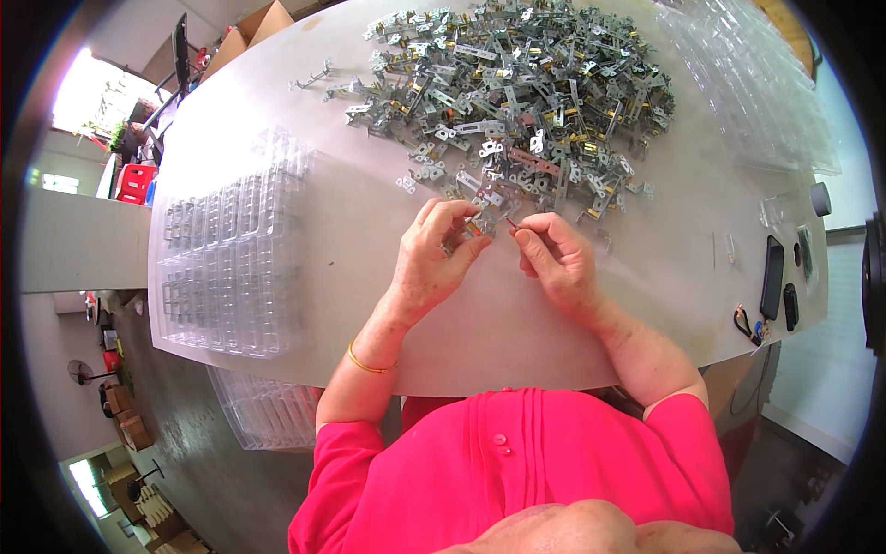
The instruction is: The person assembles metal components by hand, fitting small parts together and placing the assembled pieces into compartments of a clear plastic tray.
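Note:
My left hand is closed around a small metal bracket, held just in front of a large pile of similar silvery brackets. Some pieces in the pile have brass-coloured parts. Close beside it, my right hand pinches a thin, reddish-handled tool between thumb and forefinger; its tip points toward the bracket. Whether the tip touches the bracket cannot be made out. Both hands are above the near middle of the pale table.
On the left lies a clear plastic tray with rows of metal parts. Stacked clear trays cover the far right. A black phone, keys and a roll of tape lie at the right edge. More trays sit below the table's left edge.

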{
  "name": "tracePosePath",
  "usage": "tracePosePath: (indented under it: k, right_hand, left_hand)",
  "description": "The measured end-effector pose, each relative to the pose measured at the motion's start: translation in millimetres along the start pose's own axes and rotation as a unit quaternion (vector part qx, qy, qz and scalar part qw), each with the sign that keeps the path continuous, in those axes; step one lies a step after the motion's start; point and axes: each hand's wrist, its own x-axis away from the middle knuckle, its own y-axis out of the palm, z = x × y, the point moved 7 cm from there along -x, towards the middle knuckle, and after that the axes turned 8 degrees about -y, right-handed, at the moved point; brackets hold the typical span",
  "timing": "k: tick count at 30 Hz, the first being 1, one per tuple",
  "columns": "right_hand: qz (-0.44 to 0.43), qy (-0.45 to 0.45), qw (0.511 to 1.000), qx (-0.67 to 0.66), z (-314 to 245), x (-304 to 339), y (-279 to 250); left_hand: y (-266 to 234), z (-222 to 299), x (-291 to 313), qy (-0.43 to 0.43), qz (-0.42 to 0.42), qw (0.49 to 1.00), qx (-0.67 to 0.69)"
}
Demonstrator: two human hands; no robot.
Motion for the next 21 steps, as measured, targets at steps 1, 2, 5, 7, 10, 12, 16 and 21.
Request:
tracePosePath:
  k: [1, 2, 5, 7, 10, 12, 16, 21]
  right_hand:
    - [0.002, 0.006, 1.000, 0.004, 0.2, 0.0, -0.8]
    - [0.003, 0.013, 1.000, 0.008, 0.6, -0.1, -1.4]
    - [-0.002, -0.004, 1.000, 0.026, -2.3, -0.4, -0.6]
    - [-0.007, -0.005, 0.999, 0.031, -0.5, 0.1, -1.3]
    - [-0.013, -0.004, 0.999, 0.034, 3.2, 0.8, -0.9]
    - [-0.014, -0.002, 0.999, 0.035, 2.7, 0.9, -0.7]
    - [-0.017, 0.028, 0.999, -0.029, 3.5, 0.0, 3.2]
    - [-0.037, 0.020, 0.999, -0.023, 1.2, 0.3, 7.2]
  left_hand:
    - [-0.8, 0.2, 0.3, 0.007, 0.003, 1.000, 0.001]
    - [-1.4, 0.3, 0.5, 0.007, 0.003, 1.000, 0.002]
    - [-4.4, 3.8, 1.8, 0.022, 0.014, 0.999, -0.021]
    - [-5.0, 4.0, 2.2, 0.031, 0.018, 0.999, -0.033]
    - [-4.0, 4.4, 3.5, 0.071, 0.028, 0.994, -0.076]
    - [-2.4, 8.0, 5.5, 0.092, 0.030, 0.991, -0.094]
    - [-1.4, 13.5, 8.5, 0.142, 0.043, 0.981, -0.122]
    - [3.1, 12.6, 11.8, 0.168, 0.042, 0.975, -0.138]
